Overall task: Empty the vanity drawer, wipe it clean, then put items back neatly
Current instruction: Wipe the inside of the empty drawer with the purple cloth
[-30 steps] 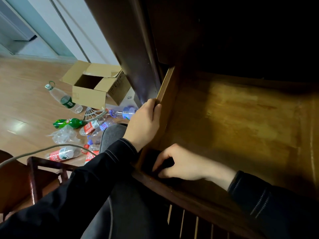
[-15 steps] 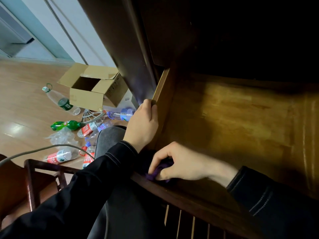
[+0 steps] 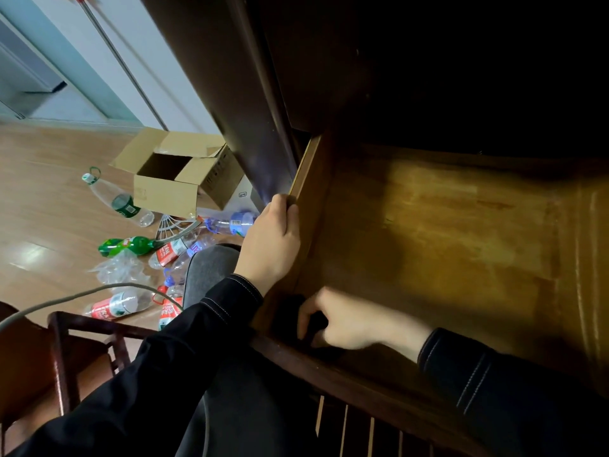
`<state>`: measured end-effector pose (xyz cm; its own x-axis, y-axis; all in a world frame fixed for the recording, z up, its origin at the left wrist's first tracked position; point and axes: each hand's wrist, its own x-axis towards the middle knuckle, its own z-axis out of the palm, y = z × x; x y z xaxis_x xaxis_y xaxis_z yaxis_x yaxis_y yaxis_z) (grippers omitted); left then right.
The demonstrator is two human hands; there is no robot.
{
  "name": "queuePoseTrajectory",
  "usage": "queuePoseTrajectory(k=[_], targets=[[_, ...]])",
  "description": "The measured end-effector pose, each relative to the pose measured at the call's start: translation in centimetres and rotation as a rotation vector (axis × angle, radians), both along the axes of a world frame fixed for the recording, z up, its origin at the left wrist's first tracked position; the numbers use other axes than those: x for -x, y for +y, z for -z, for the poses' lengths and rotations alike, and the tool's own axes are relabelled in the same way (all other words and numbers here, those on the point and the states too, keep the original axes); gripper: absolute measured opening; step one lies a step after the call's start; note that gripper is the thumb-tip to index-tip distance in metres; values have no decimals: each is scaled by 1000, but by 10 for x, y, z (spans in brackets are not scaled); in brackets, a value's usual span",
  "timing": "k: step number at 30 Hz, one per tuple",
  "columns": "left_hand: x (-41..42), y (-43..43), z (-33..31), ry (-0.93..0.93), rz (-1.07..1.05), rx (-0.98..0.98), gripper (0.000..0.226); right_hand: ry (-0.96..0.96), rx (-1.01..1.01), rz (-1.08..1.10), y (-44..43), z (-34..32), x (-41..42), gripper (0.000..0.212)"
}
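Observation:
The wooden vanity drawer (image 3: 461, 232) is pulled out and its bottom is bare. My left hand (image 3: 272, 245) grips the top edge of the drawer's left side wall. My right hand (image 3: 346, 319) sits in the near left corner of the drawer, fingers curled round a dark cloth (image 3: 290, 316) that is mostly hidden in shadow and pressed into that corner. The back of the drawer lies in deep shadow under the vanity top.
On the floor to the left lie an open cardboard box (image 3: 178, 176), several plastic bottles (image 3: 120, 201) and a crumpled plastic bag (image 3: 117, 268). A wooden chair (image 3: 66, 344) stands at the lower left with a grey cable (image 3: 75, 296) over it.
My right hand with the cloth has shifted a little within the near left corner of the drawer, and the cloth's purple edge is now in shadow. My left hand keeps its grip on the side wall.

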<state>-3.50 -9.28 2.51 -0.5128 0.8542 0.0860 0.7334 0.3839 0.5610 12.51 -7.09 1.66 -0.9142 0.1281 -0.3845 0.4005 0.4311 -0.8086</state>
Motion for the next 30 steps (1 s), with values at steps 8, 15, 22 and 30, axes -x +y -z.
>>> queuePoseTrajectory(k=[8, 15, 22, 30], targets=[[0, 1, 0, -1, 5, -8, 18, 229, 275, 62, 5, -18, -11, 17], [0, 0, 0, -3, 2, -13, 18, 303, 284, 57, 5, -20, -10, 14], [-1, 0, -1, -8, -1, -9, 20, 245, 230, 34, 4, -20, 1, 15], [-1, -1, -1, -16, -3, -1, 23, 85, 66, 38, 4, 3, -8, 18]])
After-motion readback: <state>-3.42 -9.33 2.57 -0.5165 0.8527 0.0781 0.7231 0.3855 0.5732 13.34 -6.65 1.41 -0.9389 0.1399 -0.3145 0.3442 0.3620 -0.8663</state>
